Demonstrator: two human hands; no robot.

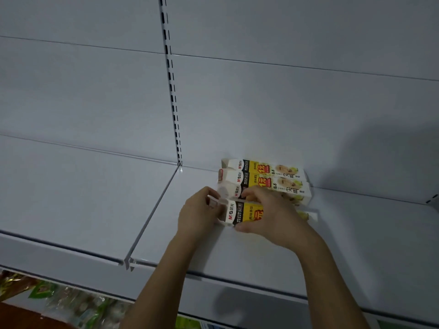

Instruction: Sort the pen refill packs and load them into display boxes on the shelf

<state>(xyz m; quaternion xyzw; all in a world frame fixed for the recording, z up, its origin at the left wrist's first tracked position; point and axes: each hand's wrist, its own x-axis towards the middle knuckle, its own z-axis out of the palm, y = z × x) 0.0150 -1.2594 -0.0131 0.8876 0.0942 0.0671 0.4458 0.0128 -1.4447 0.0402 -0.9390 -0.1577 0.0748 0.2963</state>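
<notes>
Both hands grip the nearest white-and-yellow cardboard display box (240,213): left hand (199,216) fingers pinch its end flap, right hand (266,214) fingers curl over its top. It lies on the pale grey metal shelf (356,245), beside three like boxes (266,179).

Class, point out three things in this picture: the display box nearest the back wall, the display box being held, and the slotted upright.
Rearmost display box (263,167), head view: yellow panel.
Held display box (247,213), head view: yellow panel.
Slotted upright (171,86), head view: mid-strip.

Printed, faintly glossy cardboard display boxes (266,179) lie on a smooth, matt, pale painted-metal shelf (95,198).
</notes>
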